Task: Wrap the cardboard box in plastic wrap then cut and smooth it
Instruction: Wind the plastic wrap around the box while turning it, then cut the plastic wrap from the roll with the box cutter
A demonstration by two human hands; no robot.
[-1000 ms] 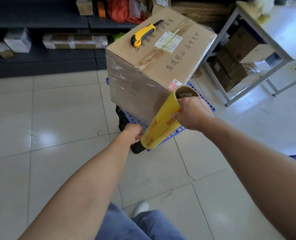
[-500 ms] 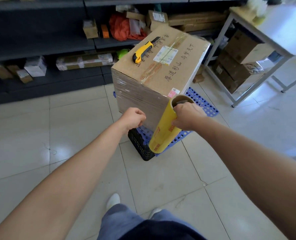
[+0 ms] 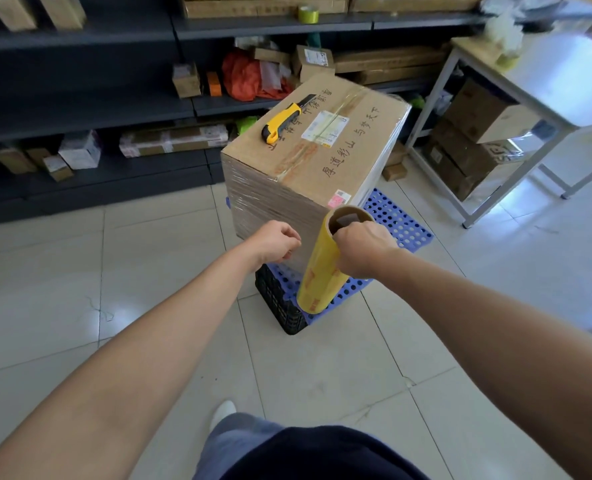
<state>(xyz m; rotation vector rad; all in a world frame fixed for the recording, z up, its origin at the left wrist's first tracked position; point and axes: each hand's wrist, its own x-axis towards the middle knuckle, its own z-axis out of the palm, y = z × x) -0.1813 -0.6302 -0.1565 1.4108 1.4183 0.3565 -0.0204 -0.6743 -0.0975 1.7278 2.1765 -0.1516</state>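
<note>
Box point(image 3: 308, 174) | right hand point(image 3: 364, 249) fingers grip roll point(image 3: 322, 265) | left hand point(image 3: 275, 242) fisted

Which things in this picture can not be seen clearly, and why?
- Far sides of the box, head view: hidden by the box itself.
- Crate under the box: mostly covered by the box and roll.
- Knife blade: too small to tell if out.
- Right hand fingertips: hidden behind the roll.

Bare forearms, no sleeves visible; dark navy top point(image 3: 322, 452); blue-grey trousers point(image 3: 232, 441); white shoe point(image 3: 222, 412).
</note>
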